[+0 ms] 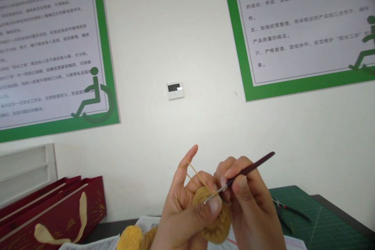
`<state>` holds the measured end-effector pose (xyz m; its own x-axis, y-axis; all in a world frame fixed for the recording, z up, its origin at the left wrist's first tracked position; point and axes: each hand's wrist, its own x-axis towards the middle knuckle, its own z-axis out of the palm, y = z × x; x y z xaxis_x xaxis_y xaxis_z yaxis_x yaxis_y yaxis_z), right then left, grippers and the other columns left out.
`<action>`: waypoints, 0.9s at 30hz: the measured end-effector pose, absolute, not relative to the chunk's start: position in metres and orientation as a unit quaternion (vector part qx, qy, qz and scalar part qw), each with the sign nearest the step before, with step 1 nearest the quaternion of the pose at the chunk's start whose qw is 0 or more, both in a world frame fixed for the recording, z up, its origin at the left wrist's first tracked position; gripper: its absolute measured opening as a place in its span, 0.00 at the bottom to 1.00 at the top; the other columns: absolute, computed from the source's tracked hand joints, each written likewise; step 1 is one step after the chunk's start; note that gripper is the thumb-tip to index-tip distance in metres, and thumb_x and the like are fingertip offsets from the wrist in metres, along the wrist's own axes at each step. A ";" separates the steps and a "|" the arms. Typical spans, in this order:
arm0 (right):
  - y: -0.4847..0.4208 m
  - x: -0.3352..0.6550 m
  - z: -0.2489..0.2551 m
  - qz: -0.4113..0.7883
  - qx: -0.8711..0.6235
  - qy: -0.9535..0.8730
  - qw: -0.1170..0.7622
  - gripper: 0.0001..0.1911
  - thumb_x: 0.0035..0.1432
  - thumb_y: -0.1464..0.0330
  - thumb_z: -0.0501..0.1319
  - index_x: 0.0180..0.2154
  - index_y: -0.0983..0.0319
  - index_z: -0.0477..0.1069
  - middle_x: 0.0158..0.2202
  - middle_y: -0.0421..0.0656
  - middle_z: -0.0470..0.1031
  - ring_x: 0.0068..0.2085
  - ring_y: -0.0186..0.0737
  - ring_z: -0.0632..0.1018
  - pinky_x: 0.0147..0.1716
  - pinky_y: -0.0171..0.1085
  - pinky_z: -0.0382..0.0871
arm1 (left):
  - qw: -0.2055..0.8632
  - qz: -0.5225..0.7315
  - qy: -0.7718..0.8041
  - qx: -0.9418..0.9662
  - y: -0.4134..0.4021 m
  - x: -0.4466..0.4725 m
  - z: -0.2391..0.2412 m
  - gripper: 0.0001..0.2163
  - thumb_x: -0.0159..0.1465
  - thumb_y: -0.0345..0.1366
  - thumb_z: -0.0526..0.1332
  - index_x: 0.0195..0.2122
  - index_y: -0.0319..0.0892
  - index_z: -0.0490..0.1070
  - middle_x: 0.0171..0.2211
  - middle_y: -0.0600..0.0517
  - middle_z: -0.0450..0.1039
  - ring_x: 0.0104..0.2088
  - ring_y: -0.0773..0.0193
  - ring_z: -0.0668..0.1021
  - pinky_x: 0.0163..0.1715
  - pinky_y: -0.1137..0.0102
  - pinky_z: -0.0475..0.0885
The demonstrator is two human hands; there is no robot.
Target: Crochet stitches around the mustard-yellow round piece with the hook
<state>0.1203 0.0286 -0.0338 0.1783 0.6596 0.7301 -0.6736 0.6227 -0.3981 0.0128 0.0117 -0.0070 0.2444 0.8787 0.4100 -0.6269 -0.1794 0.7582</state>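
My left hand (187, 207) pinches a round tan crochet piece (218, 224) between thumb and fingers. Its index finger points up with a strand of tan yarn (197, 172) looped around it, running down taut to the piece. In my right hand (249, 199) is a crochet hook (252, 167) with a dark maroon handle, held like a pen. The hook's metal tip lies over the top of the crochet piece, by my left thumb. Part of the piece is hidden behind my left thumb and palm.
Yellow yarn (129, 237) and tan yarn (149, 238) lie beside my left wrist, near printed papers (108, 243). Dark red gift bags (73, 218) stand at left. Pliers (293, 207) rest on a green cutting mat (325, 218) at right. Behind is a white wall with green-bordered posters (247, 66).
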 end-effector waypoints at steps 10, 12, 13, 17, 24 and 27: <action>0.029 0.130 -0.032 0.501 0.011 -0.447 0.741 0.14 0.67 0.54 0.60 0.35 0.56 0.70 0.25 0.35 0.62 0.24 0.31 0.58 0.20 0.32 0.49 | 0.676 0.526 0.108 0.505 0.011 0.006 -0.004 0.44 0.51 0.25 0.75 0.68 0.54 0.62 0.29 0.53 0.74 0.24 0.70 0.70 0.25 0.74 0.59; 0.027 0.130 -0.031 0.491 0.014 -0.456 0.742 0.14 0.67 0.54 0.60 0.35 0.56 0.70 0.25 0.35 0.62 0.23 0.31 0.58 0.19 0.31 0.48 | 0.681 0.522 0.104 0.503 0.013 0.007 -0.005 0.44 0.51 0.25 0.75 0.69 0.53 0.61 0.29 0.53 0.74 0.24 0.70 0.69 0.26 0.73 0.57; 0.027 0.130 -0.031 0.484 0.015 -0.460 0.744 0.14 0.67 0.54 0.60 0.35 0.56 0.70 0.25 0.35 0.62 0.23 0.31 0.58 0.18 0.31 0.47 | 0.685 0.520 0.101 0.500 0.013 0.007 -0.005 0.45 0.51 0.25 0.75 0.69 0.53 0.61 0.29 0.53 0.73 0.25 0.70 0.68 0.26 0.72 0.56; 0.025 0.130 -0.031 0.465 0.012 -0.466 0.753 0.14 0.68 0.54 0.59 0.35 0.56 0.69 0.24 0.34 0.62 0.21 0.29 0.56 0.18 0.30 0.49 | 0.704 0.505 0.083 0.492 0.014 0.007 -0.004 0.44 0.51 0.24 0.73 0.69 0.48 0.60 0.27 0.53 0.73 0.25 0.68 0.68 0.28 0.72 0.57; 0.027 0.134 -0.030 0.495 0.006 -0.461 0.737 0.14 0.70 0.56 0.57 0.33 0.56 0.69 0.22 0.33 0.59 0.19 0.28 0.52 0.17 0.30 0.47 | 0.728 0.497 0.073 0.468 0.013 0.006 -0.002 0.32 0.47 0.21 0.70 0.56 0.43 0.76 0.28 0.51 0.74 0.27 0.67 0.74 0.30 0.73 0.65; 0.025 0.133 -0.027 0.525 -0.019 -0.439 0.729 0.15 0.68 0.56 0.60 0.32 0.58 0.69 0.21 0.33 0.58 0.20 0.28 0.52 0.17 0.30 0.47 | 0.703 0.518 0.094 0.478 0.013 0.007 -0.004 0.27 0.48 0.23 0.71 0.51 0.44 0.80 0.28 0.52 0.74 0.27 0.67 0.74 0.31 0.72 0.67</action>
<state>0.1335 0.0250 -0.0268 0.0635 0.7827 0.6192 -0.7489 0.4474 -0.4888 0.0070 0.0129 -0.0044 0.4457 0.8178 0.3642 -0.6388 0.0056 0.7693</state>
